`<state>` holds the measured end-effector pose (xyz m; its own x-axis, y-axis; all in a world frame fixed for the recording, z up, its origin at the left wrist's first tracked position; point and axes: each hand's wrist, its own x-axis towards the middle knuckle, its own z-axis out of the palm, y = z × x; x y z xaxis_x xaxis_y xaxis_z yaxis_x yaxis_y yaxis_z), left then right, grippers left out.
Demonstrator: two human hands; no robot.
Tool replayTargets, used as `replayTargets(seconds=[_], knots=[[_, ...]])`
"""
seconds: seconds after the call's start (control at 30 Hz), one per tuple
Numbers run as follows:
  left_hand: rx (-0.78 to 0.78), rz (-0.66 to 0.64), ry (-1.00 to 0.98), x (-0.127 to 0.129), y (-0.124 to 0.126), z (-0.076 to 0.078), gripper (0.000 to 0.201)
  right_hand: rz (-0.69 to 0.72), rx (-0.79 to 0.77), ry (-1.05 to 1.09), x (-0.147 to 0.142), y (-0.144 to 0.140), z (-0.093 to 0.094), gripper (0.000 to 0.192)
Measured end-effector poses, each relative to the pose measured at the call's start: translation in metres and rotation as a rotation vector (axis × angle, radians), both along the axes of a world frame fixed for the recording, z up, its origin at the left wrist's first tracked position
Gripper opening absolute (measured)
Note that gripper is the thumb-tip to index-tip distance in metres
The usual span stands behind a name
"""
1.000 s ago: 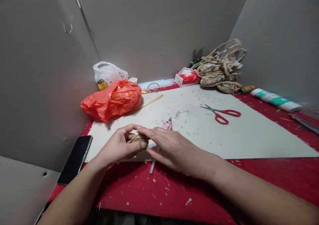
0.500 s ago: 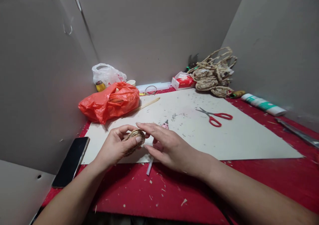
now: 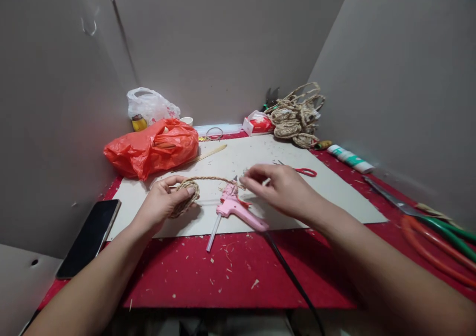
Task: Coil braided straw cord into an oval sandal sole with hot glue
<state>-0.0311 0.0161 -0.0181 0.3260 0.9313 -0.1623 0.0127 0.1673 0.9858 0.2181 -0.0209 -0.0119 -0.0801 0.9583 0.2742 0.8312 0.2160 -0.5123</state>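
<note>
My left hand [image 3: 163,199] is closed around a small flat coil of braided straw rope [image 3: 182,209], with the thumb pressed on its face. From the top of the coil a loose strand stretches right to the fingertips of my right hand [image 3: 284,187], which look pinched on its end, slightly blurred. Below that strand a pink hot glue gun [image 3: 232,207] lies on the white board [image 3: 297,214]. A clear glue stick [image 3: 213,233] sticks out of its back, and a black cord runs from its handle.
An orange plastic bag [image 3: 148,150] and a phone [image 3: 89,239] are on the left. Red-handled scissors [image 3: 307,172] lie beyond my right hand. Large shears [image 3: 409,209] are at the right, a rope bundle [image 3: 295,120] and tissue pack [image 3: 258,123] at the back. Grey walls enclose the table.
My right hand has moved right, away from the coil, drawing out a strand. The glue gun has come into fuller view. The view has shifted, showing more of the right side.
</note>
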Motion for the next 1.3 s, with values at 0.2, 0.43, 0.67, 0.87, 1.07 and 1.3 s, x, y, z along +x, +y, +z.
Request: replayTargets(seconds=[0.2, 0.43, 0.67, 0.87, 1.07, 1.3], knots=[[-0.059, 0.009, -0.076, -0.001, 0.003, -0.007, 0.03, 0.06, -0.136, -0.402, -0.002, -0.033, -0.03, 0.034], [-0.119, -0.016, -0.192, -0.003, 0.006, -0.008, 0.017, 0.095, -0.126, -0.394, -0.017, -0.022, -0.051, 0.03], [-0.117, -0.019, -0.277, -0.005, 0.006, -0.006, 0.012, -0.098, -0.244, 0.518, 0.017, -0.051, -0.02, 0.037], [-0.059, -0.095, -0.199, -0.004, 0.0, -0.005, 0.03, -0.174, -0.26, 1.235, 0.012, -0.079, -0.021, 0.034], [-0.083, -0.178, -0.129, 0.001, -0.007, -0.006, 0.036, 0.154, -0.449, 1.0, 0.005, -0.063, -0.012, 0.048], [-0.068, -0.219, -0.01, 0.006, -0.015, 0.003, 0.03, 0.449, -0.587, 0.712, 0.001, -0.029, 0.002, 0.061]])
